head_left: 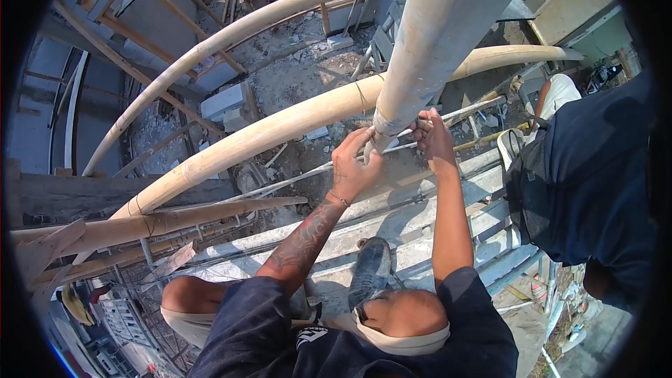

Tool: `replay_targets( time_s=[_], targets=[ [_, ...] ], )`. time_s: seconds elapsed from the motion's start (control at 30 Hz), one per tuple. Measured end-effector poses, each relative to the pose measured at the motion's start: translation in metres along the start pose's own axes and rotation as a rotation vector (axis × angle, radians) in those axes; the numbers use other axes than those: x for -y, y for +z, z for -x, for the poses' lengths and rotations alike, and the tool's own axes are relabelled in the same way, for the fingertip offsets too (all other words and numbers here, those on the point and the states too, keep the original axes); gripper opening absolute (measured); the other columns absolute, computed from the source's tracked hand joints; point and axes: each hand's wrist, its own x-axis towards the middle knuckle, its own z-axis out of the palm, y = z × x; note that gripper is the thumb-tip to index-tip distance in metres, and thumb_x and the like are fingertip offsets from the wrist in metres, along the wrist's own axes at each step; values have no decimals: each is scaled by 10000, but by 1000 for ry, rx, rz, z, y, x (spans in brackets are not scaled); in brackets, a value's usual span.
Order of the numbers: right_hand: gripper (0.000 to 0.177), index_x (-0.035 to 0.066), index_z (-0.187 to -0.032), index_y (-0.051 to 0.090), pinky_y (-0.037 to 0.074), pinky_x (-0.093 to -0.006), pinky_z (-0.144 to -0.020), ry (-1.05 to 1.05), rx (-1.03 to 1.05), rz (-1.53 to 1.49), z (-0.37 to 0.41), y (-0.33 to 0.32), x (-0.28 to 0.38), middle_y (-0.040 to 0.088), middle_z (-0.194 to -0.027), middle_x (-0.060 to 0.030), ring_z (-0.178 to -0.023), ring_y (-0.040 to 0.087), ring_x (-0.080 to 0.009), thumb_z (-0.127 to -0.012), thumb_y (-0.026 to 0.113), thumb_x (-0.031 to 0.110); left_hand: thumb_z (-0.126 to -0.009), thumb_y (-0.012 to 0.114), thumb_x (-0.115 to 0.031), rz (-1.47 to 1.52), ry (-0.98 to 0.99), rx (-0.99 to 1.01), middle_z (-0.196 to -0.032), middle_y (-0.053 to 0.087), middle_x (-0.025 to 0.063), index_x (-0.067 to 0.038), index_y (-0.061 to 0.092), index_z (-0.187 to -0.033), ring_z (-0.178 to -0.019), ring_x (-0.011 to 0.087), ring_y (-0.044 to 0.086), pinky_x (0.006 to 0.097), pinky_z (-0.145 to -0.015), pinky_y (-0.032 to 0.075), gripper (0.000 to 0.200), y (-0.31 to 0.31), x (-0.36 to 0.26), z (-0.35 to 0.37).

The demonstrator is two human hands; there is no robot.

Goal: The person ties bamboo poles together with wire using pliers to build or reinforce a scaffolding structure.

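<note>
- Rubble, grey blocks (224, 101) and timber frames lie on the ground of a building site far below, seen through a lattice of bamboo scaffolding.
- Left hand (353, 168), on a tattooed forearm with a thin bracelet (339, 199) at the wrist: the fingers are curled and pressed together. They pinch a pale strip (369, 148) just under the foot of the upright pole (434, 35).
- Right hand (434, 136): it is closed too, at about 2 o'clock from the left hand and close beside it, knuckles up against the same pole. It seems to grip the other end of the strip, though the fingers hide just what it holds.
- The strip sits at the joint where the upright pole meets the long cross pole (280, 126), which runs from 8 o'clock up to 2 o'clock across the view.
- Judged from this, the joint is being bound and the strip is in the hands but not yet knotted. Pulling it snug would need both hands to keep tension while the poles stay pressed together.
- A thin metal rod (301, 175) passes just below the hands, roughly along the cross pole.
- At 6 o'clock from the hands, a dusty shoe (371, 266) stands on grey planks (420, 224), with the person's bent knees to either side.
- At 9 o'clock a shorter bamboo pole (175, 220) is lashed to the frame, and another long pole (231, 35) arcs across at 11 o'clock.
- At 3 o'clock a co-worker in a dark shirt (588, 189) is near on the same planks, hands out of sight.
</note>
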Motion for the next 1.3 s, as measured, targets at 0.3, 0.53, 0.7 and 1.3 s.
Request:
replay_targets(
  time_s=[0.3,0.53,0.7,1.3],
  targets=[
    [282,40,-1011,568,237,-192,-397,256,283,180,-37,-18,13,433,-585,43,-463,351,-47,-914,544,304,-895,559,-86,555,-705,-89,-730,597,53,52,581,-979,-591,108,586,221,-520,487,164,13,-10,-20],
    [265,28,-891,622,353,-270,-444,-51,339,636,-70,-36,-17,533,-616,-36,-508,481,-137,-865,542,280,-894,476,-200,199,-620,86,-580,556,65,50,614,-876,-523,159,533,316,-509,407,287,-4,-16,-70],
    [356,41,-985,622,443,-483,-810,-499,130,1157,-124,-6,-45,613,-959,-254,-950,552,-445,-797,493,314,-880,456,-198,-160,-388,150,-658,571,223,40,623,-890,-627,370,574,434,-641,429,291,-9,-26,-66],
    [286,140,-1113,610,475,-465,-762,-501,-81,1414,-2,-16,5,637,-905,-207,-868,609,-389,-869,466,175,-939,434,-188,-36,-445,108,-536,452,-25,5,594,-872,-445,58,456,231,-427,382,259,-28,-15,-36]
  ],
)
